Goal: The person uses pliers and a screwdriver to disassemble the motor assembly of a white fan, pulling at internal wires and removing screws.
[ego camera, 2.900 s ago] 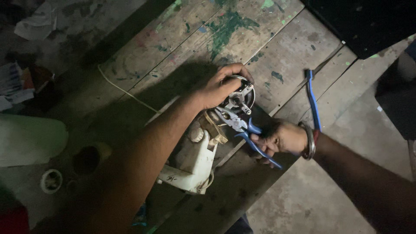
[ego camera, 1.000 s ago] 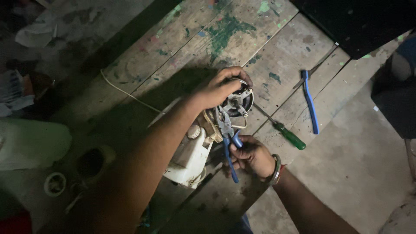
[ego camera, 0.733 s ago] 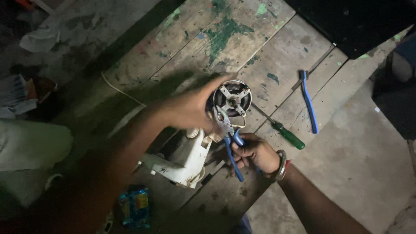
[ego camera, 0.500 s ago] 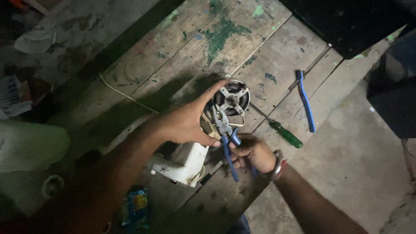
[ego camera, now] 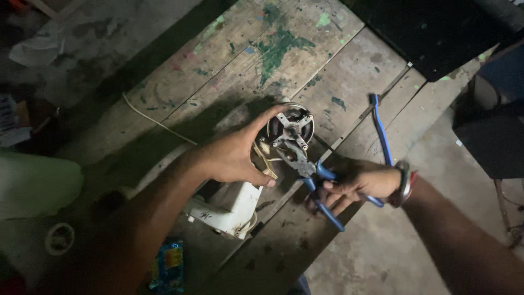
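Left hand (ego camera: 232, 158) wraps round metal motor (ego camera: 289, 128). Right hand (ego camera: 355, 183) squeezes blue-handled pliers (ego camera: 311, 172) biting its middle. Motor looks heavy, hard; hold by rim.

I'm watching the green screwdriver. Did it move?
Cannot tell: the right hand with the pliers now covers its earlier spot beside the blue tool.

We list: paint-stained wooden plank worktop (ego camera: 218, 71), bearing a blue-handled tool (ego camera: 380, 131), thin white cord (ego camera: 155, 121), white plastic motor housing (ego camera: 226, 207).
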